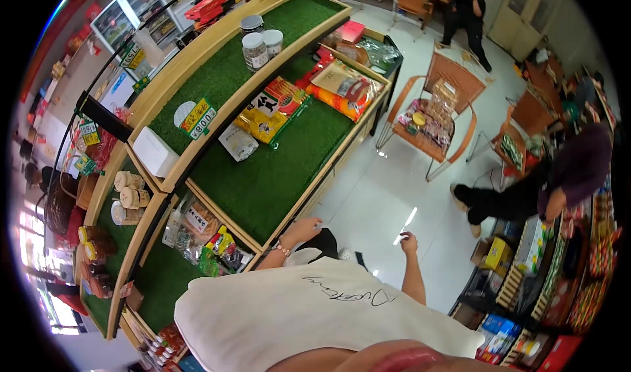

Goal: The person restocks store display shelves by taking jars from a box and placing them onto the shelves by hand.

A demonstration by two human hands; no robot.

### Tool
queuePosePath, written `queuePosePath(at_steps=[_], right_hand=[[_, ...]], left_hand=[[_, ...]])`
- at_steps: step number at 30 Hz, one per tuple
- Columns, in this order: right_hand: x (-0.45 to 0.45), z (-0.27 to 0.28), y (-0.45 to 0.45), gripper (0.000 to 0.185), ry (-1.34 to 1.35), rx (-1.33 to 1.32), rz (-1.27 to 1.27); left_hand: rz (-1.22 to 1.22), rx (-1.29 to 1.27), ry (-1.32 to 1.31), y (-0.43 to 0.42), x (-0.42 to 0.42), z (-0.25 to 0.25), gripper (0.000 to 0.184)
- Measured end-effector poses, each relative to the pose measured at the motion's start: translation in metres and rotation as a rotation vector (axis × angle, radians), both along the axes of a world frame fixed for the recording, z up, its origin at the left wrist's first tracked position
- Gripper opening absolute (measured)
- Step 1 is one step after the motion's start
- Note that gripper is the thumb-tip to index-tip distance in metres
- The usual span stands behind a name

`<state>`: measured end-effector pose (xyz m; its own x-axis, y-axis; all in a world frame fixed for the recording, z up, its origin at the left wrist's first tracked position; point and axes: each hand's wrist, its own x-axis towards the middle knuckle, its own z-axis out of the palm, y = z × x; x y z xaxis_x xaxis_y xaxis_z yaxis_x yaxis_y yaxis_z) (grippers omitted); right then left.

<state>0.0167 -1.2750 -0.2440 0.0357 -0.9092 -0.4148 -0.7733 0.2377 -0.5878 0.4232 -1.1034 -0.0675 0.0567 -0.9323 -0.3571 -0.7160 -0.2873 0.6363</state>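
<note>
My left hand [302, 231], with a beaded bracelet at the wrist, is beside the front edge of the green-lined display shelf [263, 208]. Its fingers are bent together, and a small pale thing shows at their tips, too small to name. To the right, over the floor, my right hand [409, 242] hangs with loosely bent fingers apart and nothing visible in them. On the shelf lie a yellow snack bag [266, 119], a clear-and-white packet [238, 142] and an orange-and-red bag [345, 89]. A lower bin near my left hand holds several bagged foods [223, 250].
Lidded jars [255, 50] and green price signs [197, 119] stand on the upper tier. A wicker chair [437, 109] bears packaged goods. One person [559, 175] is by stocked shelves at right; another [465, 17] sits at the back.
</note>
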Motion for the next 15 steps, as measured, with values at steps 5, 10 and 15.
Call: queuePosePath(at_steps=[5,10,15], right_hand=[[0.092,-0.025,-0.070,0.031,-0.064,-0.005,0.166],[0.178,-0.025,-0.104,0.037,-0.229,0.019,0.434],[0.232,0.014,-0.230,0.037,-0.193,0.252,0.504]], left_hand=[[-0.040,0.074,-0.079,-0.042,0.040,-0.054,0.043],[0.028,0.109,-0.105,-0.125,0.088,-0.050,0.040],[0.226,-0.269,0.115,-0.226,0.140,0.021,0.031]])
